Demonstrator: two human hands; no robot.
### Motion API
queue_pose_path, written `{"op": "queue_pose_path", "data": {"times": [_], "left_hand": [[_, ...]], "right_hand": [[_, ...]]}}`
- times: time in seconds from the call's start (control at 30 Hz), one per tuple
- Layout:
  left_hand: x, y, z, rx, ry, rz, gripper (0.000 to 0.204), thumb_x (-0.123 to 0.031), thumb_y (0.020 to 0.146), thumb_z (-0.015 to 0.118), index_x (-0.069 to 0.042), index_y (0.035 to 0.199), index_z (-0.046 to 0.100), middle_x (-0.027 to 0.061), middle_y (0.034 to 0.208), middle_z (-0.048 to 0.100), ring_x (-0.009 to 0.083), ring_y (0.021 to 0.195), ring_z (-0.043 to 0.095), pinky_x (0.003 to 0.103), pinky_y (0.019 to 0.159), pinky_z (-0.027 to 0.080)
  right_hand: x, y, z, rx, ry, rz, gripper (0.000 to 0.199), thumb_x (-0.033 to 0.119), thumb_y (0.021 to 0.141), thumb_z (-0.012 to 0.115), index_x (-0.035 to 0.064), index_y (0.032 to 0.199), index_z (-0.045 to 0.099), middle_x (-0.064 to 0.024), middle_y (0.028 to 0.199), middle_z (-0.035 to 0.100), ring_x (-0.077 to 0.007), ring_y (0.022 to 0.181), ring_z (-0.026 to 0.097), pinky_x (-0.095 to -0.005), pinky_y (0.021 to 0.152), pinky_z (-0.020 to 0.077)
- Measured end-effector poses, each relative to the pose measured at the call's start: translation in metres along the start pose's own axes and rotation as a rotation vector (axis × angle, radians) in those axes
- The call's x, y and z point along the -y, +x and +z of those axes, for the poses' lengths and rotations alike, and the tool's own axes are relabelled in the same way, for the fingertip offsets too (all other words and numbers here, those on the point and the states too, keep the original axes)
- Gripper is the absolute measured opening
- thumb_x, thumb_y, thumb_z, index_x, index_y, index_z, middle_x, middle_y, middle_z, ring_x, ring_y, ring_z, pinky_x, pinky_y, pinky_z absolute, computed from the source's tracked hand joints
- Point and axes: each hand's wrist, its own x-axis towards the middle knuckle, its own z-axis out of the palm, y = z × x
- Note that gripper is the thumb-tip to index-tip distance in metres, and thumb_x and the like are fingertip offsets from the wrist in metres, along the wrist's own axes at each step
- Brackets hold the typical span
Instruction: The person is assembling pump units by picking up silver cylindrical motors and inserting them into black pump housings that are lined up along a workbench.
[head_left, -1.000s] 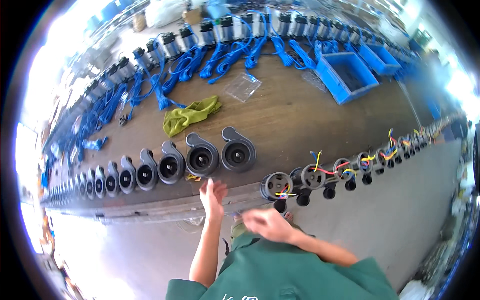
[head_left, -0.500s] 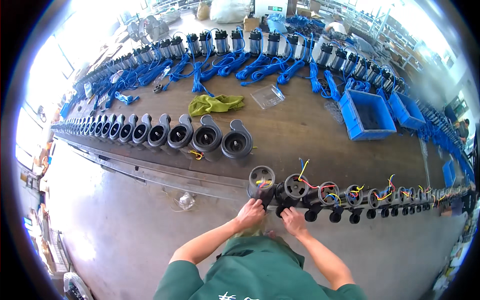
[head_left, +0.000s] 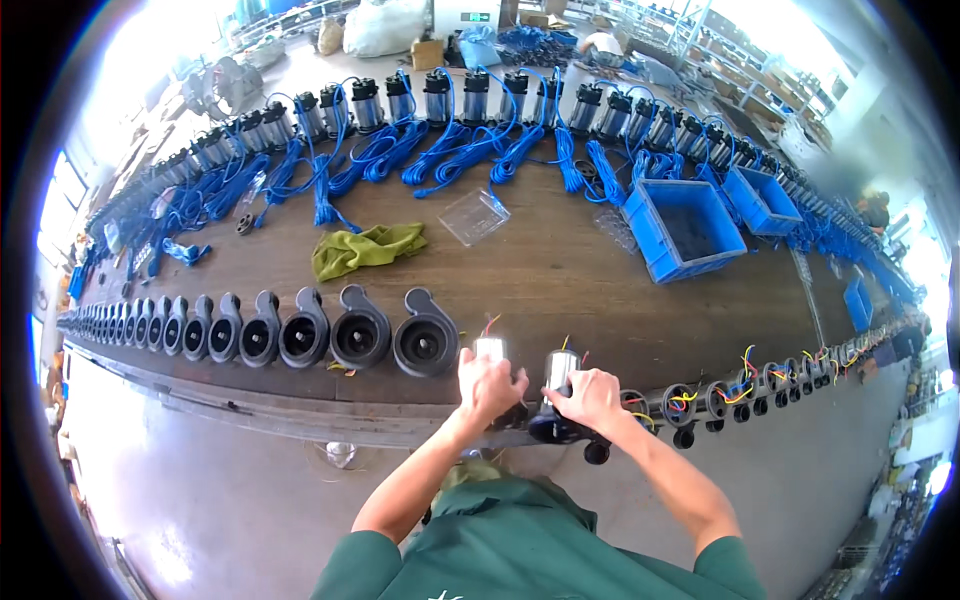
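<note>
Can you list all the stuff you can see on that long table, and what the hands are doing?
Dark snail-shaped pump housings: a long row, black, along the near edge to the left.
Silver cylinder motors with coloured wires: two, under the hands.
Small black parts with yellow and red wires: a row, near edge to the right.
Pumps with coiled blue cables: many, far edge.
Blue plastic bins: at least two, right side.
Yellow-green cloth: one, mid-table.
Clear plastic tray: one, beside the cloth.
Wooden table: one, brown.
Left hand: grip on the left motor.
Right hand: grip on the right motor.
</note>
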Motion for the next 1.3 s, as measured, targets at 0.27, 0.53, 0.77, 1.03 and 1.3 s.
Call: {"op": "queue_pose_path", "data": {"times": [0.27,0.53,0.77,1.03,1.3], "left_hand": [[0.039,0.147,0.019,0.477,-0.091,-0.395,0.046,-0.042,0.084,0.063,0.001,0.089,0.078,0.0261,0.094,0.074,0.0402,0.093,0.074,0.046,0.086,0.058],[0.057,0.162,0.039,0.196,-0.075,-0.268,0.035,-0.033,0.089,0.063,0.0,0.098,0.073,0.0233,0.097,0.071,0.0411,0.098,0.067,0.048,0.091,0.052],[-0.004,-0.014,-0.04,0.339,-1.437,-1.318,0.046,-0.019,0.094,0.073,-0.007,0.121,0.038,0.0065,0.084,0.054,0.0233,0.077,0.067,0.033,0.067,0.057],[0.034,-0.01,0.055,-0.007,-1.946,-1.428,0.043,0.004,0.087,0.051,0.005,0.13,0.054,0.0216,0.123,0.064,0.0381,0.111,0.067,0.06,0.094,0.06],[0.021,-0.007,0.067,-0.249,-1.836,-1.431,0.042,0.004,0.083,0.052,0.008,0.125,0.054,0.0228,0.12,0.064,0.0417,0.105,0.068,0.06,0.092,0.061]], "right_hand": [[-0.033,0.161,-0.016,0.054,0.062,-0.196,0.042,0.047,0.091,0.057,0.0119,0.085,0.079,-0.0189,0.088,0.074,-0.0411,0.087,0.071,-0.0494,0.08,0.0574],[-0.023,0.229,0.013,0.074,0.162,-0.026,0.045,0.052,0.092,0.057,0.0132,0.092,0.08,-0.0177,0.095,0.076,-0.0386,0.095,0.071,-0.0474,0.089,0.0556],[-0.003,0.102,-0.011,-0.708,0.698,0.072,0.032,0.016,0.087,0.077,0.0011,0.109,0.06,-0.0116,0.097,0.06,-0.0253,0.093,0.058,-0.0379,0.085,0.0496],[-0.001,0.034,0.075,-0.066,1.423,0.728,0.048,0.038,0.093,0.072,0.0023,0.121,0.056,-0.0038,0.087,0.066,-0.0099,0.067,0.059,-0.0233,0.055,0.0466],[0.002,0.048,0.085,-0.042,1.65,0.789,0.032,0.029,0.09,0.063,-0.0024,0.089,0.068,-0.0142,0.082,0.074,-0.012,0.058,0.06,-0.0248,0.051,0.0463]]}}
